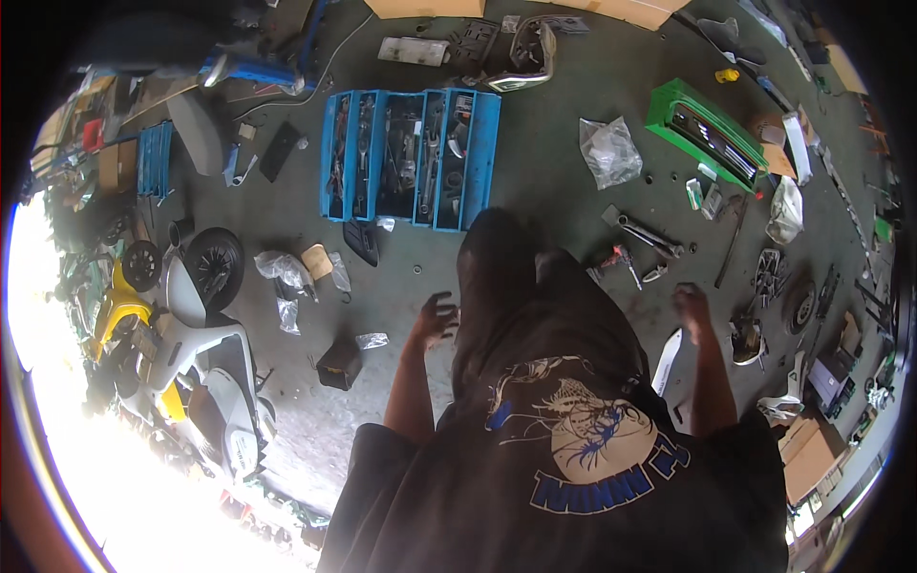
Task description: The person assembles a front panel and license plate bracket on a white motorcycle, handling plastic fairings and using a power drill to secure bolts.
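My left hand (437,320) hangs beside my leg with its fingers apart and slightly curled, holding nothing. On my other side, my right hand (690,311) hangs loose above the floor. Its fingers are a little blurred but look apart, and nothing shows in them. Nearest to it lie a red-and-silver tool (623,263), a small metal piece (655,273) and some long metal tools (648,234). A white panel (667,363) lies beside my right forearm. Ahead of my legs stands a blue cantilever toolbox (497,153), spread out, with wrenches and other tools in its trays.
A green toolbox (659,116) stands at the far right near a clear plastic bag (611,153). To the left are a partly dismantled motorcycle (201,353), a wheel (214,267), more plastic bags (284,269) and a dark open box (338,365). Loose parts litter the right side.
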